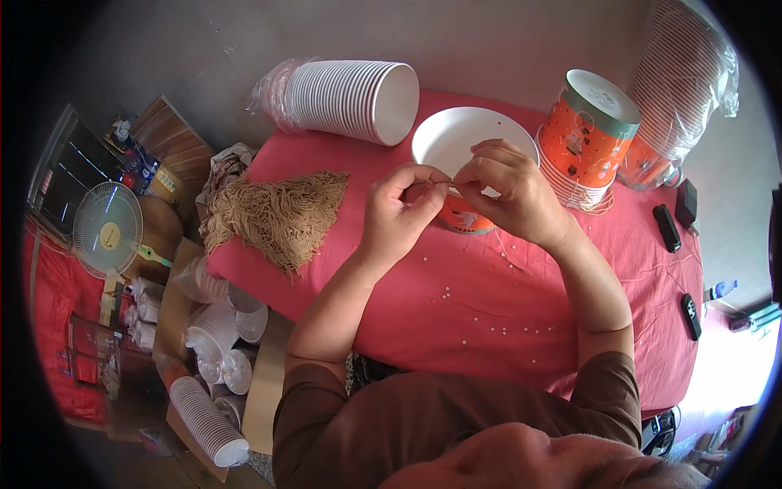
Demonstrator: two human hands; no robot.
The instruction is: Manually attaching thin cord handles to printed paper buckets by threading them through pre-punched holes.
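My left hand point(401, 213) and my right hand point(521, 194) meet fingertip to fingertip, each in a pinch, in front of a white-lined paper bucket point(440, 134). Whatever sits between the fingertips is too small to make out. The bucket stands upright, its orange printed side partly hidden by my right hand. Below that hand a thin pale cord point(511, 261) trails over the red tablecloth point(423, 326). Several small white beads point(446, 292) lie scattered on the cloth between my forearms.
Left of my hands lies a heap of tan cords point(277, 216). Behind it, a stack of white buckets point(342, 98) rests on its side. An upturned orange bucket point(586, 134) tops a stack at right, beside a bagged stack point(672, 90). Black devices point(666, 228) lie near the right edge.
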